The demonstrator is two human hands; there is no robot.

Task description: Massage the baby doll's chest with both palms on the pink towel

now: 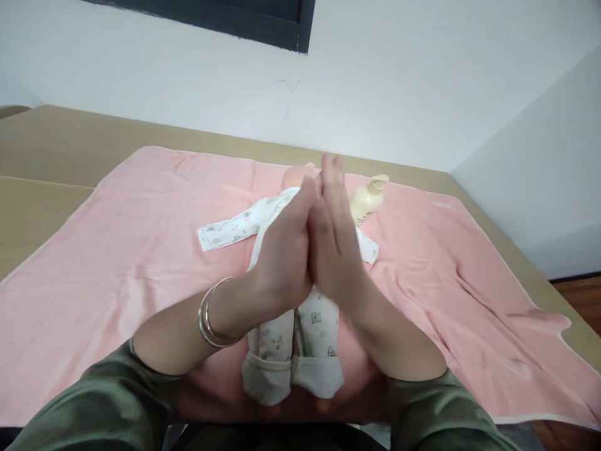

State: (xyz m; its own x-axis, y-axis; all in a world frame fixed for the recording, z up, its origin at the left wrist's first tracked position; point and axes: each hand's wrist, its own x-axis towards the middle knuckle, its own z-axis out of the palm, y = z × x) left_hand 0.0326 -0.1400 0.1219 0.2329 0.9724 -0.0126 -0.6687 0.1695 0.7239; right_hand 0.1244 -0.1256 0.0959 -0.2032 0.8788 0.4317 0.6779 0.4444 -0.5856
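Note:
My left hand [286, 250] and my right hand [335, 241] are raised palm to palm, touching each other. Their fingers are stretched out and point away from me, slightly blurred; nothing shows between the palms. Beneath them, a doll [294, 176] lies on its back in white printed clothes [317, 326], its face mostly hidden behind my hands. One sleeve spreads to the left and the other to the right. Just beyond my right hand stands a cream pump bottle [367, 202].
A pink blanket [188, 188] with some folds covers much of the wooden table [70, 138]. White walls [399, 81] rise behind and at the right. A dark frame [263, 31] is on the back wall.

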